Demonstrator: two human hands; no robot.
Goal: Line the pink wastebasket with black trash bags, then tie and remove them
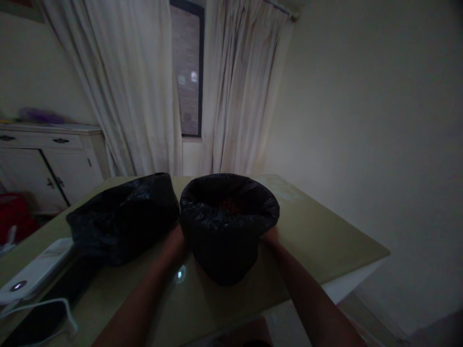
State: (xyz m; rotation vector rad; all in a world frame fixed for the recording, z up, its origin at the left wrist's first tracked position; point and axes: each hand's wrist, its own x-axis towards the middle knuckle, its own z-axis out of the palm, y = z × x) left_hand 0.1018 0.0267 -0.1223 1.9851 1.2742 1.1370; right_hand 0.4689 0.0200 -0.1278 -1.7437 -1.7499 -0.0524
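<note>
A trash bin covered by a black plastic bag (224, 255) stands upright on the table in front of me. The bag is folded out over the rim, and a dim reddish patterned patch shows inside the opening. Against its left side is my left hand (178, 242), blurred, with the fingers hidden behind the bin. My right hand (270, 236) holds the right side just under the folded-over bag, its fingers mostly out of sight. Left of the bin, close to my left forearm, lies a second black plastic bag (126, 217), puffed up and creased.
On the table (318, 241), at the left, are a white oblong device (38, 270), a white cable (67, 313) and a dark flat strip (54, 303). Behind are curtains (141, 86), a window (187, 72) and a white cabinet (72, 164). A wall stands at the right.
</note>
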